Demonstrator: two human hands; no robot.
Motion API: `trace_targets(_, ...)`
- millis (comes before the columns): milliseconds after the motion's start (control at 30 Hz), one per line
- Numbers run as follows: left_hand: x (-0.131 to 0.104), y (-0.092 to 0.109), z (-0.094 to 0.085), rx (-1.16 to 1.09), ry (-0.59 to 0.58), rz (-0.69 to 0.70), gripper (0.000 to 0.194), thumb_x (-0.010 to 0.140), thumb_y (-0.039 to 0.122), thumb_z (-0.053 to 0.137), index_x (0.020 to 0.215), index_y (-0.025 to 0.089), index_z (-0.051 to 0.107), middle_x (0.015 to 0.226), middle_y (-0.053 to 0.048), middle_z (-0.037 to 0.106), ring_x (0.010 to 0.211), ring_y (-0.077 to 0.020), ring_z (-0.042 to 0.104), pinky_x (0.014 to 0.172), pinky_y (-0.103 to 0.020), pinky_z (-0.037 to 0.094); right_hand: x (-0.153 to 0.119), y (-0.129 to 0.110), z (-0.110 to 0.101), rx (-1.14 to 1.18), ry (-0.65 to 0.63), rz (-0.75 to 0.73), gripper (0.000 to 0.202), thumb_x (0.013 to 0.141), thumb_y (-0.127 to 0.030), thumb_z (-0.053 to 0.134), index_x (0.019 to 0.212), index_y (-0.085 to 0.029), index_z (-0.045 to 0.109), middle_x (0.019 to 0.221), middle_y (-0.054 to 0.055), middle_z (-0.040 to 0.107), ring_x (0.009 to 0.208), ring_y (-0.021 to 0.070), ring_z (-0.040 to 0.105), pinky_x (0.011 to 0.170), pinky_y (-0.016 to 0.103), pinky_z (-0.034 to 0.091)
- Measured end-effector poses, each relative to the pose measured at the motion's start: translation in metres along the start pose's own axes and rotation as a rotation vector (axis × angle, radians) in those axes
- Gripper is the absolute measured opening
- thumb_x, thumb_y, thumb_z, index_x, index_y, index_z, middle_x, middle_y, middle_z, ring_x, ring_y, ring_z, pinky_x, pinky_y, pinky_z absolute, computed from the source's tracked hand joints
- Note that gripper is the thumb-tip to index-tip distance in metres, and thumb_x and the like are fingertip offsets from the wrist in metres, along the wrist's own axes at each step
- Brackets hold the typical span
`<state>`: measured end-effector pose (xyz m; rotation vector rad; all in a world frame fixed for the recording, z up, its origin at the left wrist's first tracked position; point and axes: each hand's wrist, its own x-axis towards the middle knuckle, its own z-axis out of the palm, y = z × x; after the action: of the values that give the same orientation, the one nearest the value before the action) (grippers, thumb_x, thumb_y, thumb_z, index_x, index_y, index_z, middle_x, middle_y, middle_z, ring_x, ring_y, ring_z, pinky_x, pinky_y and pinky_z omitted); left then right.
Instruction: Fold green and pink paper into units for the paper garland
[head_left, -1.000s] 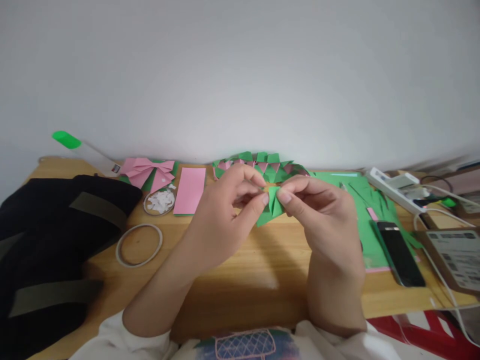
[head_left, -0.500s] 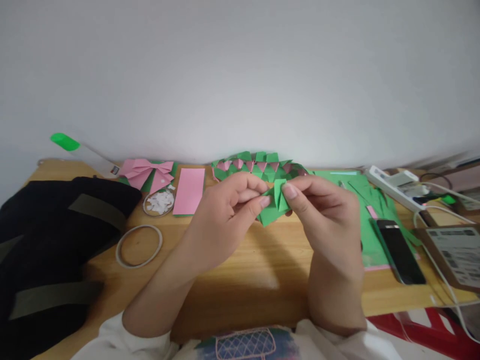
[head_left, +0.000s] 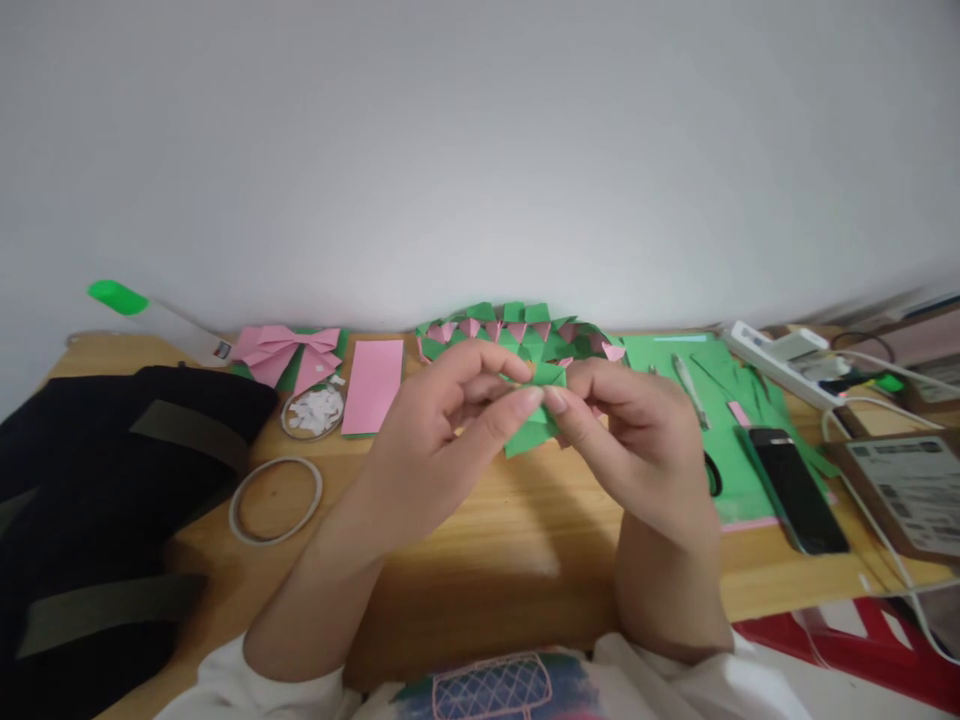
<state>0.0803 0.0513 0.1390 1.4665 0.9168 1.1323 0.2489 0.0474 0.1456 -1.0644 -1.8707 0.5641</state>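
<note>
A small folded green paper piece [head_left: 531, 436] is held up over the wooden table [head_left: 517, 560], pinched from both sides. My left hand [head_left: 442, 440] grips its left part with thumb and fingers, and my right hand [head_left: 637, 430] grips its right part. The two thumb tips nearly meet on the paper. Just behind the hands, against the wall, stands a curved row of folded green and pink paper units [head_left: 514, 325], partly hidden by the fingers.
To the left lie a pink paper stack [head_left: 373, 385], a pink paper bow [head_left: 289, 350], a dish of white scraps [head_left: 315, 410], a white ring [head_left: 236, 500] and black cloth [head_left: 97, 480]. Right are green sheets [head_left: 739, 480], a phone [head_left: 799, 490] and a power strip [head_left: 784, 368].
My right thumb has moved left and down toward my left thumb, and the raised green flap between them now lies flatter. The view has shifted slightly.
</note>
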Motion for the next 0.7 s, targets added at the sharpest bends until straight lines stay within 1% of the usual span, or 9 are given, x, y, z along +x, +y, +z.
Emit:
trace_targets(100, 0.001, 0.0, 0.002, -0.046, 0.015, 0.022, 0.015, 0.081, 0.017, 0.071, 0.091, 0.023, 0.063, 0.081, 0.007, 0.071, 0.077, -0.0069, 0.069, 0.065, -0.011, 0.054, -0.001, 0.001, 0.001, 0.071, 0.023, 0.015, 0.034, 0.091, -0.019, 0.058, 0.06, -0.018, 0.046, 0.053, -0.007, 0.042, 0.049, 0.0051, 0.036, 0.046, 0.021, 0.028)
trace_targets(233, 0.002, 0.001, 0.002, -0.06, 0.021, 0.033, 0.015, 0.077, 0.01, 0.071, 0.084, 0.022, 0.066, 0.075, 0.007, 0.071, 0.071, -0.0067, 0.069, 0.058, -0.01, 0.053, -0.001, 0.006, 0.001, 0.252, -0.011, 0.037, 0.033, 0.091, -0.018, 0.057, 0.061, -0.019, 0.044, 0.056, -0.006, 0.037, 0.052, 0.0063, 0.035, 0.048, 0.022, 0.029)
trace_targets(333, 0.002, 0.002, 0.002, -0.087, 0.007, 0.02, 0.018, 0.074, 0.007, 0.072, 0.082, 0.023, 0.068, 0.077, 0.006, 0.073, 0.07, -0.0075, 0.07, 0.055, -0.01, 0.052, 0.0, 0.01, 0.001, 0.351, -0.05, 0.058, 0.032, 0.092, -0.019, 0.056, 0.062, -0.019, 0.045, 0.058, -0.005, 0.039, 0.056, 0.0076, 0.037, 0.05, 0.023, 0.031)
trace_targets(467, 0.001, 0.002, 0.003, -0.09, 0.025, 0.014, 0.02, 0.073, 0.006, 0.072, 0.084, 0.023, 0.07, 0.075, 0.004, 0.073, 0.071, -0.0103, 0.07, 0.058, -0.014, 0.055, -0.001, 0.011, 0.002, 0.36, -0.028, 0.034, 0.032, 0.094, -0.02, 0.054, 0.062, -0.019, 0.049, 0.057, -0.005, 0.042, 0.054, 0.0076, 0.041, 0.05, 0.023, 0.033)
trace_targets(533, 0.001, 0.002, 0.004, -0.095, 0.075, 0.018, 0.021, 0.072, 0.009, 0.076, 0.086, 0.023, 0.071, 0.079, 0.003, 0.073, 0.072, -0.0104, 0.07, 0.06, -0.015, 0.056, -0.001, 0.01, 0.004, 0.34, 0.014, 0.013, 0.032, 0.094, -0.021, 0.055, 0.062, -0.019, 0.051, 0.056, -0.005, 0.045, 0.053, 0.007, 0.043, 0.049, 0.023, 0.035)
trace_targets(633, 0.002, 0.0, 0.005, -0.125, 0.203, 0.058, 0.026, 0.067, 0.014, 0.082, 0.089, 0.023, 0.071, 0.08, 0.002, 0.074, 0.069, -0.0092, 0.068, 0.058, -0.014, 0.055, -0.001, 0.011, 0.005, 0.336, 0.09, 0.032, 0.03, 0.092, -0.021, 0.059, 0.063, -0.019, 0.054, 0.056, -0.005, 0.049, 0.052, 0.0059, 0.044, 0.048, 0.02, 0.036)
trace_targets(700, 0.002, -0.001, 0.005, -0.127, 0.266, 0.091, 0.028, 0.065, 0.014, 0.084, 0.088, 0.022, 0.071, 0.076, 0.003, 0.074, 0.063, -0.0088, 0.067, 0.053, -0.014, 0.053, 0.0, 0.012, 0.005, 0.378, 0.077, 0.078, 0.025, 0.089, -0.022, 0.063, 0.065, -0.019, 0.058, 0.056, -0.005, 0.053, 0.052, 0.0062, 0.047, 0.047, 0.019, 0.038)
